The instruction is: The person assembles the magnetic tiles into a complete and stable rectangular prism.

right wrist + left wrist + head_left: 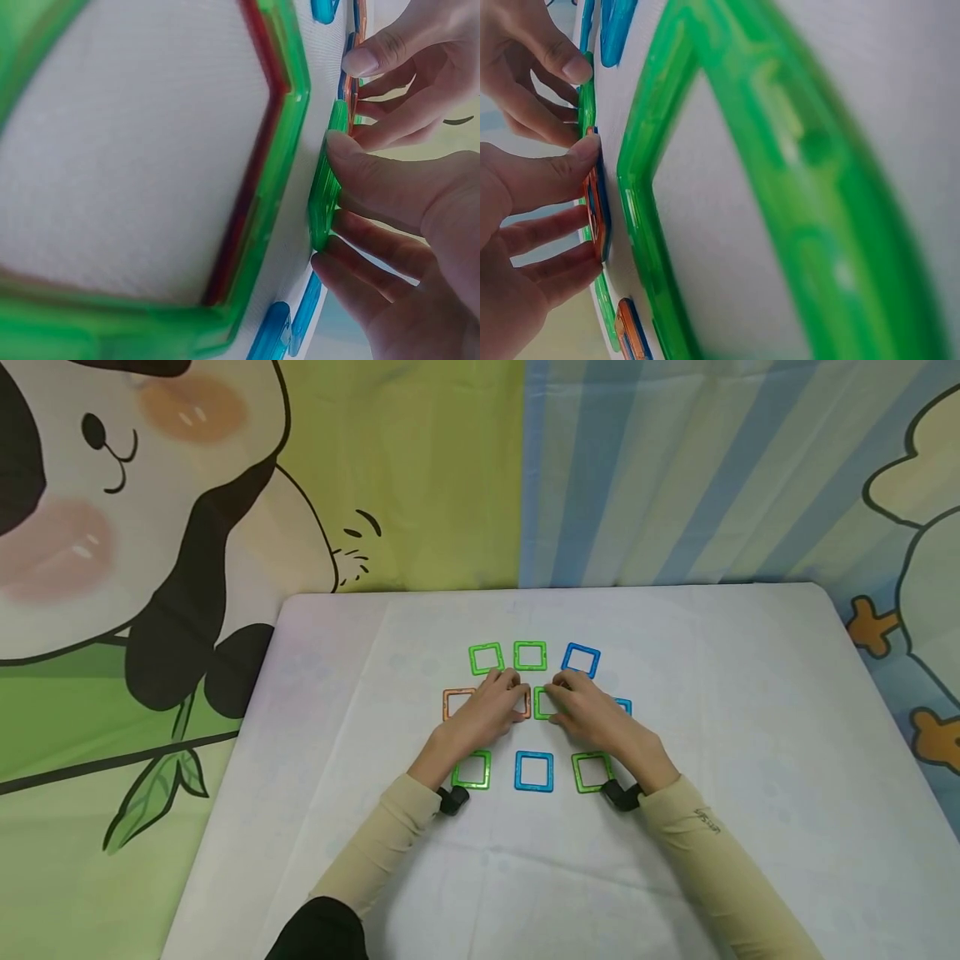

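Note:
In the middle of the table, my left hand [487,708] grips an orange square magnetic tile [527,703] by its edges, thumb on the near side and fingers on the far side. A dark blue layer shows along its underside in the left wrist view. My right hand [594,712] holds a green square magnetic tile [326,184] the same way. The two tiles lie side by side, their facing edges very close or touching. Beyond each hand, partly hidden, are another orange tile [447,703] at left and a blue tile [627,705] at right.
Behind the hands lie two green tiles [530,644] and a blue tile [583,649]. Nearer the body are a green tile [486,771], a blue tile [534,787] and another green tile [577,772]. The white-covered table [360,710] meets a printed curtain [420,485].

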Available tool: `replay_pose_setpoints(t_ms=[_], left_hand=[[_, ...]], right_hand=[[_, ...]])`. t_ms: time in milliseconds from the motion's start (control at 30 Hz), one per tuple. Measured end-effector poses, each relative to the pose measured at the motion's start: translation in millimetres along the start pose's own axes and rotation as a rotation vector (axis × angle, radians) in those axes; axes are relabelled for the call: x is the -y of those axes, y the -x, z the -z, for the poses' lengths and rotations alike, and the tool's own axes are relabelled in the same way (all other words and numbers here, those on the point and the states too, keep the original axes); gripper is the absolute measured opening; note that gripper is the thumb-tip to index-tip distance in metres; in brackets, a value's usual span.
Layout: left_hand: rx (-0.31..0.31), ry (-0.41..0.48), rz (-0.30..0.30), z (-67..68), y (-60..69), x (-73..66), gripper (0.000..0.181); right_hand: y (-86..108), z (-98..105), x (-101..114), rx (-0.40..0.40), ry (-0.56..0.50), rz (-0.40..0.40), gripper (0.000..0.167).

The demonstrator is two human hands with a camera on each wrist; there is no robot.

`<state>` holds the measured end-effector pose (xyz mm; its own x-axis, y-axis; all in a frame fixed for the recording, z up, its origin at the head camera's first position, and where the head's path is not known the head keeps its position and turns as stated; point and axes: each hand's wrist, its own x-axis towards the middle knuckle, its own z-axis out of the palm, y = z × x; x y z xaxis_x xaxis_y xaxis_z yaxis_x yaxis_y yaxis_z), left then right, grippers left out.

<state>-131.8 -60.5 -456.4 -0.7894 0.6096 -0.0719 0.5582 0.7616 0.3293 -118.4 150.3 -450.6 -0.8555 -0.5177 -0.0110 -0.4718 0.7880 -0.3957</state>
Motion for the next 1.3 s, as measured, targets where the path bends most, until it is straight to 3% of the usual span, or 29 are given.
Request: replay_pose_setpoints(t_ms=[333, 567, 900, 1300], left_hand=[[0.009, -0.003, 0.011, -0.6, -0.3, -1.1, 0.045], [-0.014, -0.005, 0.048, 5.8, 10.9, 9.4, 0.050], [0.064, -0.107, 0.178, 21.5, 34.5, 25.3, 0.048], [0.098, -0.113, 0.198, 20.8, 36.9, 26.8, 0.038]], right_hand=[[-2.3, -2.2, -0.8, -0.003, 0.008, 0.017, 0.048], [-5.2, 0.6, 9.0, 0.027, 0.032, -0.001, 0.046], [-5.8, 5.2, 9.2, 0.061, 0.039, -0.023, 0.046], [-7.6, 5.0, 10.2, 0.081, 0.052, -0.039, 0.048]])
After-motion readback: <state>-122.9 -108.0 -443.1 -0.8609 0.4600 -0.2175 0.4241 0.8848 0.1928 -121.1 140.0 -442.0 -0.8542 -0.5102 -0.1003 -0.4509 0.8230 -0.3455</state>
